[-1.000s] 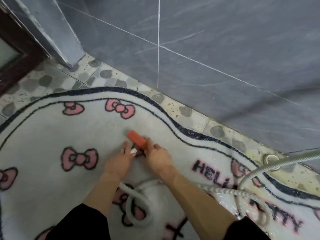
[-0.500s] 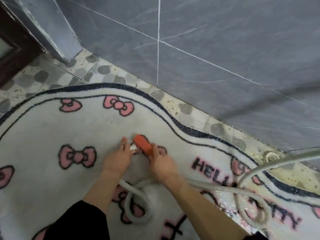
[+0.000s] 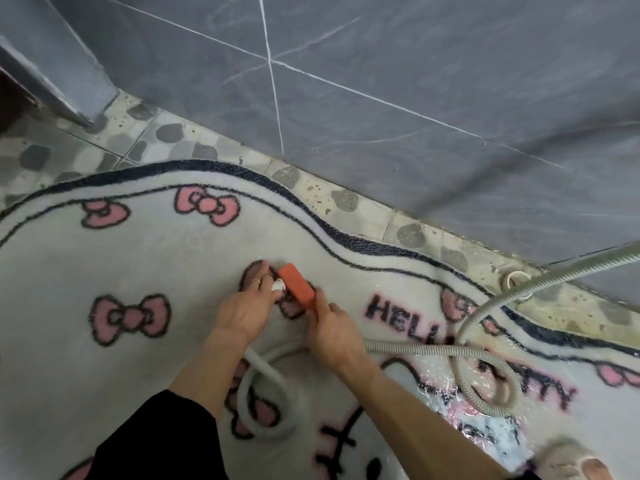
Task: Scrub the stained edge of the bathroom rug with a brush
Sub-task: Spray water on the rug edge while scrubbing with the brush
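Orange brush (image 3: 295, 285) is pressing on a pink bow (image 3: 256, 272) of the white rug (image 3: 104, 258), well inside the dark edge (image 3: 374, 247); over the last second it is sliding back toward the person, apparently mid-stroke; right hand (image 3: 334, 336) is gripping its handle, fingers curled; left hand (image 3: 244, 311) is pinching the hose (image 3: 415, 349) nozzle just beside it; the edge itself, I judge, is waiting unscrubbed.

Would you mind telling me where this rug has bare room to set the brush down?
Bare rug pile lies between the upper pink bow, the left pink bow and the left hand. Crowded: around the brush, and where the hose loops over the wet lettering at right and under both forearms.
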Available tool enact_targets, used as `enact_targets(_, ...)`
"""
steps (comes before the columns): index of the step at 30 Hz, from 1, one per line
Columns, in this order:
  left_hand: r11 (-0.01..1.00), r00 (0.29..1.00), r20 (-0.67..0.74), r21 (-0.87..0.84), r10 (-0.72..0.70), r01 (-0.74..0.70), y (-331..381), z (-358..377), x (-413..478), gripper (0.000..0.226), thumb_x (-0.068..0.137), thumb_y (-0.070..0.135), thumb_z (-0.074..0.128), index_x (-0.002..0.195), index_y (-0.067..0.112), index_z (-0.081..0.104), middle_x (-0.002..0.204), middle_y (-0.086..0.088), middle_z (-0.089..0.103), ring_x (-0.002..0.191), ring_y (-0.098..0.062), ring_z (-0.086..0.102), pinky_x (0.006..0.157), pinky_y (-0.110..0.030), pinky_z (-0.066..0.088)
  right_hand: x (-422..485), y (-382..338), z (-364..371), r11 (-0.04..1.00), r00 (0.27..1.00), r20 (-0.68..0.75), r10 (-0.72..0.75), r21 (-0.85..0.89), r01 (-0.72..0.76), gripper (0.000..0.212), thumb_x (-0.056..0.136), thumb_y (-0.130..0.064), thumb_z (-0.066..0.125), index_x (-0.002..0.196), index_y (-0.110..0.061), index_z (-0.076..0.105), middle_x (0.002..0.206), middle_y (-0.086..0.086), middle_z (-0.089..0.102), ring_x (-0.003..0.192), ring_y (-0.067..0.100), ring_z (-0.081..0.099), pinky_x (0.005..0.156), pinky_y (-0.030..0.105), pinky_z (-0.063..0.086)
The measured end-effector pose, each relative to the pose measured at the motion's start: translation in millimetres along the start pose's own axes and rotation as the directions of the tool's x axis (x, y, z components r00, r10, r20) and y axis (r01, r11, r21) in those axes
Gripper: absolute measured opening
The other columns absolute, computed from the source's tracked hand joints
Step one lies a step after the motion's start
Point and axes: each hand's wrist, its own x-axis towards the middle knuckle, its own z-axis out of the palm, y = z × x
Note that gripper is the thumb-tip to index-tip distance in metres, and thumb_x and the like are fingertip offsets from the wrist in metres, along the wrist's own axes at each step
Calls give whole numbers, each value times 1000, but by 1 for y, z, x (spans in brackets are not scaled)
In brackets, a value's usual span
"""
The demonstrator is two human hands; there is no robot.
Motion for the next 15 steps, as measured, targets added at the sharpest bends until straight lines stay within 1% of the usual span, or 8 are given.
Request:
enact_targets(1,1000,1000,-6,17,-5,5,-5,1,-1,44,109,41,24,146,17,29,168,3,8,123,-35,57,89,-44,46,5,14,-12,999,999,-35,16,-40,-17,51,106,-37,35,154,-25,22,116,15,61,101,40,63,81,46,49)
enact_targets(3,999,999,-20,26,-30,30,-15,3,-3,44,109,40,24,146,16,30,166,-2,17,116,-36,60,85,-44,47,18,58,-42,981,981,-100,167,-87,-176,47,104,-33,38,149,-26,28,114,13,62,98,38,65,77,43,51)
enact_targets(5,997,997,-43,-22,-69,68,-25,7,-6,45,109,37,25,147,14,28,168,-4,8,114,-37,61,86,-46,48,27,88,-76,924,903,-202,379,38,-379,35,103,-29,38,136,-19,42,108,16,67,92,36,66,71,36,47)
enact_targets(6,995,995,-51,-38,-91,90,-29,9,-6,46,109,36,25,149,12,27,169,-3,0,114,-37,61,86,-46,48,30,90,-83,902,871,-237,431,115,-416,31,103,-29,37,130,-16,45,106,19,68,91,38,66,71,36,45)
enact_targets(7,992,992,-56,-52,-116,113,-33,9,-7,48,109,35,25,150,10,25,169,-3,-5,115,-38,60,86,-46,48,33,78,-82,909,873,-255,416,139,-392,30,104,-30,36,128,-13,46,104,22,68,92,40,65,73,39,45)
enact_targets(9,984,986,-56,-84,-159,154,-39,7,-8,50,109,35,24,151,8,25,169,-6,-6,119,-37,58,89,-47,48,41,37,-59,960,933,-233,274,126,-250,39,105,-31,36,138,-12,41,108,24,66,97,43,64,79,42,47)
enact_targets(12,969,975,-47,-129,-218,210,-53,7,-16,46,110,38,25,150,15,30,169,-5,0,128,-34,53,95,-46,47,54,-50,-11,1000,998,-64,0,31,2,53,105,-33,36,155,-17,25,123,19,61,105,40,62,85,43,48)
enact_targets(15,942,955,25,-160,-295,295,-76,8,-25,59,108,46,19,160,21,8,166,-2,20,132,-30,52,99,-43,45,70,-95,-1,980,979,117,-165,-96,177,52,104,-34,36,153,-24,23,134,13,55,112,39,60,89,47,48)
